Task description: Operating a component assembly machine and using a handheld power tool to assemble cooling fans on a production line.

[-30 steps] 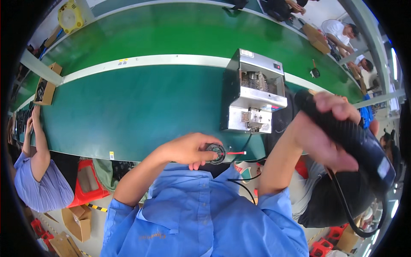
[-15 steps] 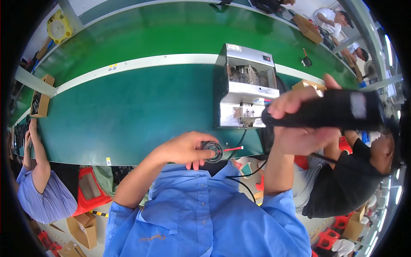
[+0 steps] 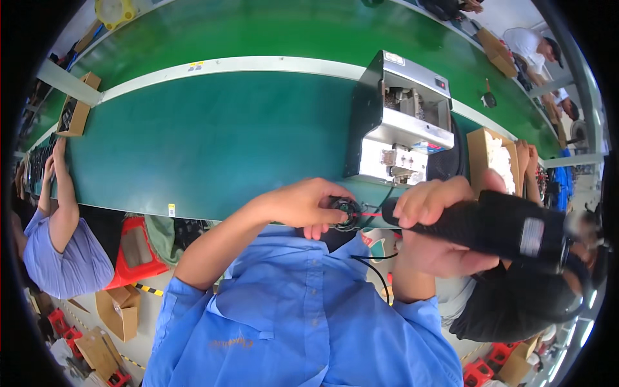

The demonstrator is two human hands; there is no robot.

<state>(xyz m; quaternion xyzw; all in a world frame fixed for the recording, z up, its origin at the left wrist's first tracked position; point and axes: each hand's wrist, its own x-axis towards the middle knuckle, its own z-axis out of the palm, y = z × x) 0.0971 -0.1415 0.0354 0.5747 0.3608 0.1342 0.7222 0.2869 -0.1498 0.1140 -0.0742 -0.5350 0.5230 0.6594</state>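
Near the table's front edge my left hand [image 3: 300, 205] grips a round black part [image 3: 348, 219], its fingers closed on the part's left side. A red wire [image 3: 370, 214] runs out from the part's right side. My right hand [image 3: 438, 248] is wrapped around a black electric screwdriver [image 3: 480, 222], held tilted with its nose toward the round part. Whether the bit touches the part I cannot make out. Beyond both hands stands a metal screw feeder [image 3: 419, 126], with loose screws showing in its upper opening.
A cardboard box [image 3: 478, 155] with white contents sits right of the feeder. Black cables [image 3: 377, 260] hang at the table edge. One co-worker in a blue shirt [image 3: 68, 248] sits at the left, another in black [image 3: 516, 306] close on my right. A raised white rail [image 3: 258, 63] borders the green table [image 3: 213, 142].
The screwdriver has come away from the screw feeder, moving down toward the round part. My left hand still holds the part. The whole view has shifted, with the feeder appearing farther right.
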